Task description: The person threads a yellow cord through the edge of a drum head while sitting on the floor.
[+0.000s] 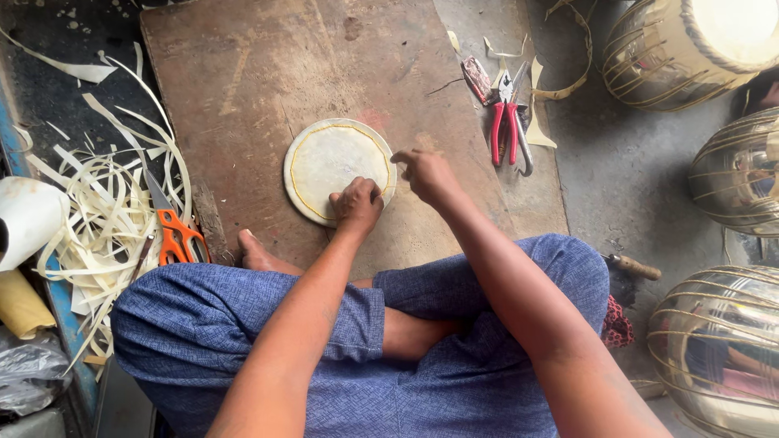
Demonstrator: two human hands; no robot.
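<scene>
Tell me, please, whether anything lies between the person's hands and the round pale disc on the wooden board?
Nothing visible does. The left hand already presses on the round pale disc at its near edge, and the right hand touches its right rim. The red-handled pliers and orange scissors lie off to the sides.

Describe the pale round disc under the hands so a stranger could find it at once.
On the big brown wooden board, look just ahead of the crossed legs. The left hand presses a flat, cream, round skin disc, the only circular thing there, edged with a thin yellow line.
</scene>
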